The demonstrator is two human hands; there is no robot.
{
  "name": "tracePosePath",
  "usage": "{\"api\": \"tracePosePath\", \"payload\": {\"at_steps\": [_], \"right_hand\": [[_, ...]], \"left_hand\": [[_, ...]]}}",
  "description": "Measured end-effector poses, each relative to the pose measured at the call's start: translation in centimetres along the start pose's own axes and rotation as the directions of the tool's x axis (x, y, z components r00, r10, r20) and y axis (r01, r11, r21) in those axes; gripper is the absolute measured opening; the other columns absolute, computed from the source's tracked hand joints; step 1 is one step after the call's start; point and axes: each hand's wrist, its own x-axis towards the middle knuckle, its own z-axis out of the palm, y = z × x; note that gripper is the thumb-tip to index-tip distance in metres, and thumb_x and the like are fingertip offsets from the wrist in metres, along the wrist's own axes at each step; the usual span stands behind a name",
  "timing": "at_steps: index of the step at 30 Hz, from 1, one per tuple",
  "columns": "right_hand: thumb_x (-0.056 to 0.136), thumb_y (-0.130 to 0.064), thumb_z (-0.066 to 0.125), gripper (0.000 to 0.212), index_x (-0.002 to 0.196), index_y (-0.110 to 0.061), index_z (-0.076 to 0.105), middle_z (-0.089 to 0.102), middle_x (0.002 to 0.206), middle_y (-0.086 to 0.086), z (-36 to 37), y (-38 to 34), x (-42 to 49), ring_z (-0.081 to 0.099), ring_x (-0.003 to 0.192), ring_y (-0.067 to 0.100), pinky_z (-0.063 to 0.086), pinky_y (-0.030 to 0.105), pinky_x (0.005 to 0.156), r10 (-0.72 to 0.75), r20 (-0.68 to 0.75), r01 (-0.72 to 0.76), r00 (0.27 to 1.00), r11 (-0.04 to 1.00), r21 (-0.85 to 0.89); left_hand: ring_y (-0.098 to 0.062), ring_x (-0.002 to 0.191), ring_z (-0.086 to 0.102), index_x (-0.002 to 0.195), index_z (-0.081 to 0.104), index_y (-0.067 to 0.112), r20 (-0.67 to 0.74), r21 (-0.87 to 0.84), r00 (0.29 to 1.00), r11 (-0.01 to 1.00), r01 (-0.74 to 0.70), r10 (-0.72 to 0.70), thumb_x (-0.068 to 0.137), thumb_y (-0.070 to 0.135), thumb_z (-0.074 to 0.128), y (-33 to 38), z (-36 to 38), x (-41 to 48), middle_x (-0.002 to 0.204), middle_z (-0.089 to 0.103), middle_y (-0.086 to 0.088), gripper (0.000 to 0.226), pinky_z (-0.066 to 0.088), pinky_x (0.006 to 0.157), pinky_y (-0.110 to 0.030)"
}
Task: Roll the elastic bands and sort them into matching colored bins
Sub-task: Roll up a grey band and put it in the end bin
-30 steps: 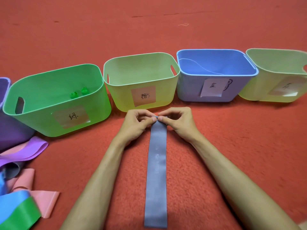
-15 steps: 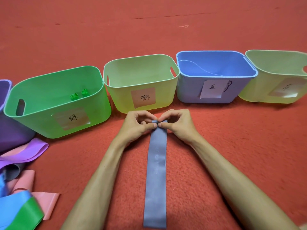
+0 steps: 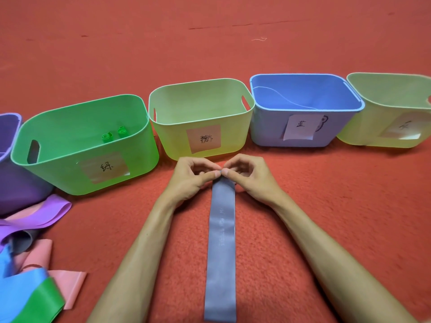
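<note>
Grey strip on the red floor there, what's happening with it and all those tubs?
A person is sorting elastic bands by colour. The left hand and right hand both pinch the far end of the grey band, apparently to roll it; the rest lies flat on the carpet. The green bin already holds two rolled green bands, and more unrolled bands lie piled at the left.

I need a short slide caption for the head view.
Left hand and right hand pinch the grey band at its far end.
</note>
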Motion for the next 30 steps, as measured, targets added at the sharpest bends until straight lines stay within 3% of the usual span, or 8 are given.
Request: {"api": "tracePosePath", "payload": {"at_steps": [3,5,10,17,20,23,26,30], "right_hand": [[0.091,-0.015,0.079,0.003,0.089,-0.012,0.078,0.077,0.082,0.003,0.07,-0.01,-0.1,0.067,0.072,0.01,0.054,0.032,0.062,0.001,0.02,0.0,1.0,1.0,-0.031],[0.09,-0.009,0.079,0.003,0.091,-0.006,0.078,0.078,0.083,0.006,-0.04,-0.13,-0.23,0.068,0.072,0.01,0.052,0.023,0.06,0.004,0.018,-0.005,1.0,1.0,0.014],[0.088,-0.003,0.08,0.007,0.093,0.001,0.078,0.076,0.085,0.016,-0.02,-0.74,-0.63,0.067,0.072,0.012,0.051,0.022,0.052,-0.002,-0.035,0.006,0.999,0.993,0.12],[0.086,-0.003,0.082,0.01,0.095,-0.001,0.079,0.075,0.086,0.019,-0.06,-0.63,-0.74,0.067,0.074,0.015,0.056,0.029,0.052,0.015,-0.051,-0.007,0.999,0.988,0.152],[0.083,-0.001,0.083,0.012,0.095,0.0,0.079,0.076,0.081,0.008,-0.13,-0.49,-0.74,0.067,0.072,0.01,0.055,0.026,0.055,0.009,-0.025,-0.006,1.0,0.99,0.143],[0.081,0.001,0.085,0.015,0.095,-0.004,0.079,0.078,0.084,0.005,-0.17,-0.15,-0.57,0.069,0.075,0.008,0.056,0.025,0.067,-0.022,-0.012,0.023,1.0,0.996,0.083],[0.083,-0.006,0.086,0.021,0.102,-0.008,0.078,0.078,0.093,0.01,-0.22,0.02,-0.43,0.07,0.084,0.011,0.056,0.029,0.075,-0.029,-0.008,0.03,1.0,0.998,0.05],[0.091,-0.011,0.079,0.009,0.098,-0.006,0.079,0.079,0.087,0.006,-0.33,-0.22,-0.45,0.068,0.075,0.009,0.053,0.026,0.064,-0.019,0.022,0.018,1.0,0.999,0.033]], "left_hand": [[0.0,0.06,0.054,0.092,0.078,0.001,0.003,0.037,1.0,0.999,-0.013,0.013,0.085,-0.003,0.079,-0.01,0.13,-0.06,0.065,0.07,0.011,0.008,0.041,0.056,-0.017],[0.006,0.058,0.055,0.093,0.078,-0.001,0.004,0.049,1.0,0.998,-0.025,0.025,0.084,-0.003,0.08,0.0,0.15,-0.01,0.068,0.073,0.011,0.01,0.041,0.057,-0.013],[-0.007,0.06,0.048,0.096,0.078,0.003,0.08,0.071,0.996,0.997,0.019,-0.025,0.09,0.009,0.078,0.11,-0.33,-0.03,0.069,0.068,0.002,0.009,0.037,0.054,-0.016],[0.0,0.057,0.058,0.095,0.075,-0.007,0.126,0.034,0.99,0.998,0.055,-0.059,0.095,0.007,0.07,0.52,-0.18,-0.17,0.07,0.072,0.003,0.015,0.041,0.051,-0.01],[-0.008,0.064,0.06,0.098,0.077,-0.003,0.119,0.045,0.992,0.998,0.037,-0.042,0.092,0.005,0.074,0.38,-0.47,-0.22,0.08,0.074,-0.015,0.011,0.045,0.056,-0.015],[-0.021,0.073,0.055,0.097,0.08,0.006,0.113,0.046,0.993,0.999,0.011,-0.016,0.089,0.006,0.078,0.03,-0.63,-0.12,0.086,0.071,-0.032,0.009,0.046,0.061,-0.022],[-0.024,0.077,0.051,0.098,0.081,0.012,0.106,0.004,0.994,1.0,-0.004,0.003,0.086,0.01,0.081,-0.3,-0.71,0.03,0.082,0.071,-0.021,0.012,0.043,0.065,-0.029],[-0.019,0.082,0.064,0.098,0.081,0.01,0.056,0.032,0.997,0.998,-0.054,0.052,0.081,0.005,0.084,-0.3,-0.73,-0.02,0.09,0.079,-0.014,0.017,0.046,0.079,-0.04]]}}
